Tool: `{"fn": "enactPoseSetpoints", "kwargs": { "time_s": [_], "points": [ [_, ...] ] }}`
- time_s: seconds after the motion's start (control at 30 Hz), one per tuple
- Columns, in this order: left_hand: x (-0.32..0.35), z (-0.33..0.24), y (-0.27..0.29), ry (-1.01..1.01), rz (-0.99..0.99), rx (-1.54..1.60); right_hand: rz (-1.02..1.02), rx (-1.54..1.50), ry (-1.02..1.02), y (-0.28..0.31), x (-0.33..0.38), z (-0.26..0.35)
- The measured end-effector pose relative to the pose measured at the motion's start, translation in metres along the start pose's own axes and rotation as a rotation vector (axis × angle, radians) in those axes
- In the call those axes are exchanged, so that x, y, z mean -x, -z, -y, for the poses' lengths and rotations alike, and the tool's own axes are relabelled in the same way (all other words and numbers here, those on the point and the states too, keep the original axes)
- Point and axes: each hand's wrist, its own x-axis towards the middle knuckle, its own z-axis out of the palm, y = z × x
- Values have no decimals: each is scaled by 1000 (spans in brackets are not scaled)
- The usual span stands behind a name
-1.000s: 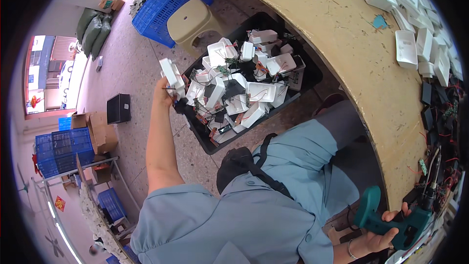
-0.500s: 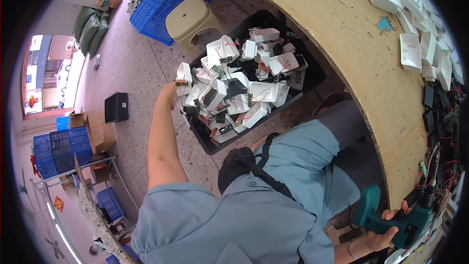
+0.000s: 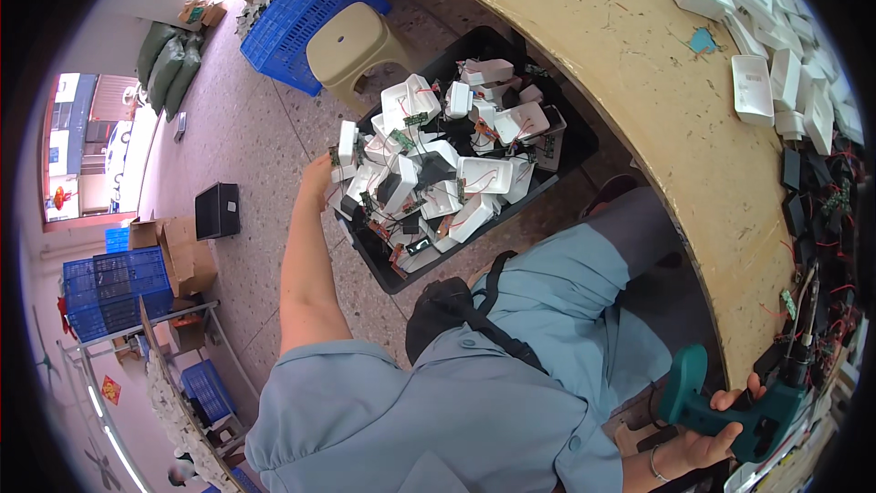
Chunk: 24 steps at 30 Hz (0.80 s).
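Observation:
My left hand (image 3: 321, 175) reaches down to the floor and grips a white plastic housing (image 3: 347, 144) at the left edge of a black bin (image 3: 391, 276). The bin is heaped with white housings, small circuit boards and red and black wires (image 3: 447, 173). My right hand (image 3: 707, 438) is at the lower right, closed around the grip of a teal electric screwdriver (image 3: 730, 406) beside the curved wooden table (image 3: 657, 100).
White housings (image 3: 766, 73) and black parts with wires (image 3: 826, 219) lie along the table's far side. A beige plastic stool (image 3: 351, 46) and a blue crate (image 3: 297, 18) stand behind the bin. A small black box (image 3: 217, 210) and cardboard boxes (image 3: 178, 251) sit on the floor at left.
My left hand with the white housing has moved rightward, from beside the bin to its left edge at the pile. The right hand has stayed on the screwdriver.

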Motion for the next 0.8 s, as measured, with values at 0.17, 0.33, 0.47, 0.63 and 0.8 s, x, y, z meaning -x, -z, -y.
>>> {"fn": "enactPoseSetpoints", "kwargs": {
  "time_s": [0.17, 0.33, 0.47, 0.63, 0.8],
  "points": [
    [37, -77, -25, 342, -148, -44, -65, -69, 8, 1, 4, 3],
    [-1, -28, -16, 61, -79, 387, -34, -131, 63, 8, 6, 1],
    [-69, 50, 7, 77, -133, 229, -33, -175, 60, 9, 5, -4],
    [-62, 35, -3, 81, -211, 42, -29, -250, 64, 11, 7, -5],
    [-32, -10, -8, -114, -206, 23, -38, -289, 21, 16, 7, -3]
  ]
}}
